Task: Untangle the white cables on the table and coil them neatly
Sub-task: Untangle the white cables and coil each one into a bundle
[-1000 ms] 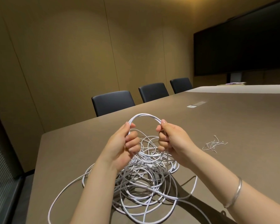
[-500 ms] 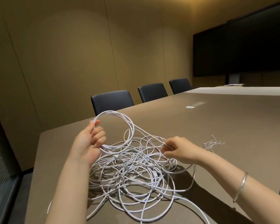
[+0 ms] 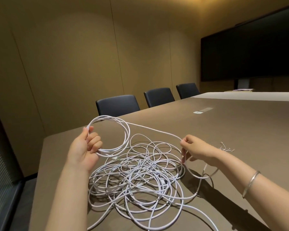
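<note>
White cables [image 3: 137, 177] lie in a loose tangle on the table [image 3: 232, 134], near its near-left corner, between the two forearms. Left hand [image 3: 83, 147] is raised above the table, palm toward the camera, thumb up and fingers curled round a coil [image 3: 123, 144] of several turns; the coil stands roughly upright, its opening facing the camera, its lower edge just above the tangle. Right hand [image 3: 195, 148] is held to the right, well apart from the left, knuckles up, pinching a single strand [image 3: 153, 130] between thumb and fingertips. That strand runs taut from the top of the coil down-right to the pinch, long axis left-far to right-near, then drops from the hand into the pile. A bracelet [image 3: 250, 184] sits on the right wrist. One loop trails off the near edge of the frame. A small bunch of ties [image 3: 226, 148] lies right of the right hand. Table surface extends bare far and right; three chairs [image 3: 117, 105] stand along the far-left edge, close behind the coil.
</note>
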Action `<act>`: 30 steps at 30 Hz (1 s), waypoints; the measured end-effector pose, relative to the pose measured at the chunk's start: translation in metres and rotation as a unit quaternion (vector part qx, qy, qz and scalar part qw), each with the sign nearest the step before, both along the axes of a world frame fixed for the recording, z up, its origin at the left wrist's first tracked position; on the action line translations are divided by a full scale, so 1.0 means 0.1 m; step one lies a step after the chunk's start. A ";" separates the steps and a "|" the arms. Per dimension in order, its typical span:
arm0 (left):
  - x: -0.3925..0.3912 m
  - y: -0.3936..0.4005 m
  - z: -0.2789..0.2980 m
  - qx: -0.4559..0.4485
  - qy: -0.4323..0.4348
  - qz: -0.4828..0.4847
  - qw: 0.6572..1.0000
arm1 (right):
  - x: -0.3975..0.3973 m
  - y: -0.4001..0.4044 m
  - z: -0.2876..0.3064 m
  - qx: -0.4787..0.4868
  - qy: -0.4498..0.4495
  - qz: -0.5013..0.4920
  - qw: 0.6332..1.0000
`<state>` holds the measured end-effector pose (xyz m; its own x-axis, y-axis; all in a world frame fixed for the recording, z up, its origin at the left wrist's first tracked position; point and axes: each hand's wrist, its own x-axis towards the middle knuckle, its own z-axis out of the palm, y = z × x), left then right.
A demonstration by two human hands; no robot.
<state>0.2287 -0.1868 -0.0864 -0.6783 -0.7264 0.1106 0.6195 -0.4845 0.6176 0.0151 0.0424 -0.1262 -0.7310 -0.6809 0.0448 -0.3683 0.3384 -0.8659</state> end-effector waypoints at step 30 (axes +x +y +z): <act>-0.26 0.79 0.11 -0.415 -0.240 -0.111 0.871 | 0.95 -0.23 0.52 -0.198 0.281 0.176 0.923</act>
<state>0.2024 -0.1075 -0.0757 -0.9045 -0.3763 0.2008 0.1424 0.1774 0.9738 0.1103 0.0194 -0.0739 -0.2538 -0.7211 0.6447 -0.8231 -0.1890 -0.5355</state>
